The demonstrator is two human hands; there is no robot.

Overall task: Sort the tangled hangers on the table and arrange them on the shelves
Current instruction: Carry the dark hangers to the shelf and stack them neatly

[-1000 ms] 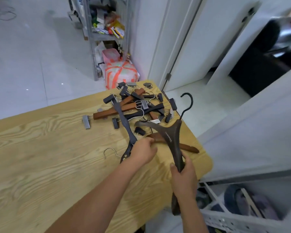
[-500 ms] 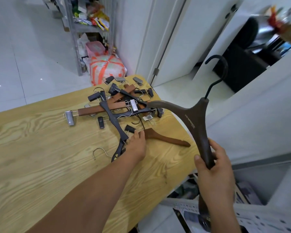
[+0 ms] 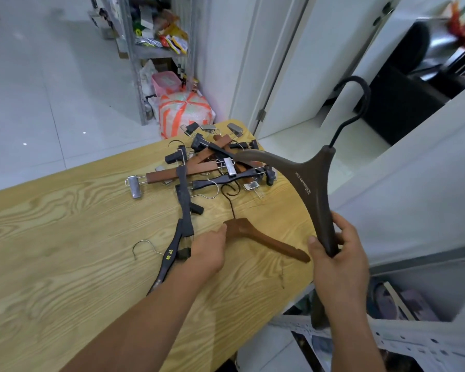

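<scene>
My right hand [image 3: 338, 253] grips one arm of a large dark brown hanger [image 3: 306, 181], lifted clear of the wooden table [image 3: 65, 237] with its black hook pointing up to the right. My left hand [image 3: 208, 249] rests on the table, its fingers curled on the near end of a reddish-brown wooden hanger [image 3: 263, 238] that lies flat. A black hanger with yellow lettering [image 3: 172, 253] lies just left of that hand. A tangled pile of clip hangers [image 3: 212, 165] sits at the table's far end.
A metal shelf unit [image 3: 151, 44] with packets stands on the tiled floor beyond the table, a wrapped orange-and-white bundle [image 3: 185, 111] beside it. White doors are to the right. A white perforated rack [image 3: 414, 342] stands below the table's right edge.
My right hand has lifted the dark brown hanger up off the pile and out to the right. My left hand stayed at the reddish-brown hanger, which has come clear of the pile.
</scene>
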